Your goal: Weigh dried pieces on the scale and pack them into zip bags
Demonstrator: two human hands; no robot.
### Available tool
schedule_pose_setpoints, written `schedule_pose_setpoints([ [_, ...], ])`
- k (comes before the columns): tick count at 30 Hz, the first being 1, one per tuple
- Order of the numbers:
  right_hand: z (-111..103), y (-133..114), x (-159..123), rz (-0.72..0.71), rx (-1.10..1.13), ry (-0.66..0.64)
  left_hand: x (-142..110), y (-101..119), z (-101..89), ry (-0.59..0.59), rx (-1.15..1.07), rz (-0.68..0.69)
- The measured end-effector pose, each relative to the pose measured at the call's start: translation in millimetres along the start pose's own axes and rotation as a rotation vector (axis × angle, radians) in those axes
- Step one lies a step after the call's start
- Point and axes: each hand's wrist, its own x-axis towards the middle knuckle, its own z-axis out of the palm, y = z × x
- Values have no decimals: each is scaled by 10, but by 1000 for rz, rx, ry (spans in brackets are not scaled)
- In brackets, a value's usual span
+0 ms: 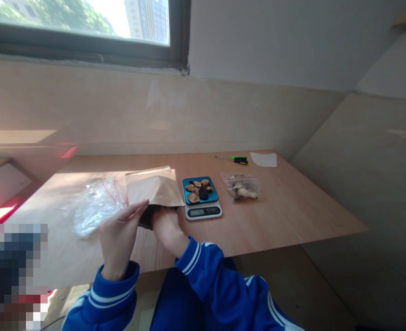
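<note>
My left hand (122,234) pinches the near edge of a brown paper bag (151,184), lifting its mouth. Inside that mouth is my right hand (168,227), its fingers hidden by the paper. Just right of the bag stands a kitchen scale (203,211) with a blue top and a small display. Several dried brown slices (193,197) and one dark piece (203,193) lie on its platform. A clear zip bag (242,186) with pale and dark dried pieces rests farther right.
Crumpled clear plastic bags (94,209) lie left of the paper bag. Toward the back of the wooden table (292,207) are a green-and-black screwdriver (237,158), a yellow-and-black handled tool (241,162) and a white paper piece (264,160). A tiled wall and window stand behind.
</note>
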Motion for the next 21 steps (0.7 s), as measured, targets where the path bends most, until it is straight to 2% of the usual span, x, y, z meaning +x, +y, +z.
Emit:
schedule_pose_setpoints([
  [7,-238,-198,-33,97,-481,-106,22,11,12,-39,58,-56],
  [14,-335,-266,-122,62,-492,-112,105,-154,79,-171,75,-55],
  [18,-437,-314,-367,-90,-433,-155,145,-321,112,-256,160,-31],
  [21,-611,-345,-591,-136,-310,-239,190,-396,49,-388,144,63],
])
